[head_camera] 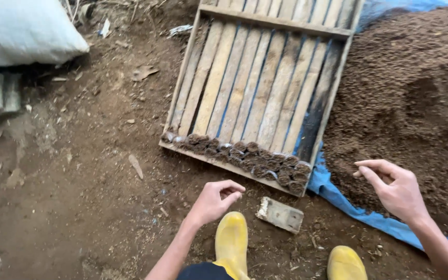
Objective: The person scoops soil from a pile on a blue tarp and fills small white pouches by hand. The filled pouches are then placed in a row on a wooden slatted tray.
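Fingers of the left hand (214,199) curl loosely inward, thumb near forefinger, holding nothing; it hovers above bare dirt just short of the wooden tray (265,78). The right hand (395,189) is half open, fingers bent and empty, over the edge of the soil heap (416,98) on the blue tarp (338,199). Small soil-filled bags (245,155) line the tray's near rail. A wood block (280,214) lies between the hands, beside yellow boots (232,241). Most of the slats stand bare.
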